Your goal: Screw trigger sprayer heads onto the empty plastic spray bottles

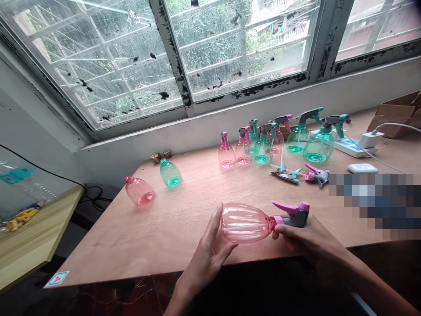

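Note:
A pink spray bottle [245, 223] lies on its side near the front edge of the wooden table [184, 206]. My left hand [210, 245] cups its base, fingers curled round it. At the bottle's neck, my right hand [304, 237] grips the grey and pink trigger head [292, 214]. Two loose trigger heads [301, 174] lie further back.
A pink bottle [140, 191] and a green bottle [170, 173] without heads lie at the left. Several finished pink and green sprayers [272, 140] stand under the window. At the right sit a power strip [353, 147], a white box [362, 168] and cardboard [399, 114]. A lower table [36, 237] stands left.

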### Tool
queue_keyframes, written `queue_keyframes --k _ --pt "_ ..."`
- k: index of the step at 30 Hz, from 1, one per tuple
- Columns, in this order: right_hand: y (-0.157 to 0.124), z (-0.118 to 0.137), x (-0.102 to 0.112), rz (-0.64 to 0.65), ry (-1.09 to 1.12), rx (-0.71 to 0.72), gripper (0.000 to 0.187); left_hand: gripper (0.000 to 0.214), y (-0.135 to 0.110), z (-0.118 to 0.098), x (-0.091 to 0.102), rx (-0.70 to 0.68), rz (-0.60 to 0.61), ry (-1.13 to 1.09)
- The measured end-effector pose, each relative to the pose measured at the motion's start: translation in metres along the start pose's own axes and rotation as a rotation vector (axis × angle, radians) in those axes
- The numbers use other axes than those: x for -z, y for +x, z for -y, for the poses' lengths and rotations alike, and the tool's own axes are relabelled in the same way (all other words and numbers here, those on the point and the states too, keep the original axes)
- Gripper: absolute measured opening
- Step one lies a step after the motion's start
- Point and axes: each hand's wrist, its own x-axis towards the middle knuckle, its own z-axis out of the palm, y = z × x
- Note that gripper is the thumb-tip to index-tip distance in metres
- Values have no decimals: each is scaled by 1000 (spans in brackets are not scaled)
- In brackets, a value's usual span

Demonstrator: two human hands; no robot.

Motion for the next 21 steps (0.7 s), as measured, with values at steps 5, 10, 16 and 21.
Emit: queue_keyframes --k 5,10,16,21 --pt "-1 -1 -1 25 105 -8 51 82 -1 -1 -2 11 11 -168" --pt "2 -3 2 43 158 12 46 90 3 0 -2 31 5 -175" --pt "1 1 1 43 147 1 38 92 2 4 -3 -20 -23 -21" --pt "2 1 -1 47 193 41 47 86 1 4 -2 14 2 -184"
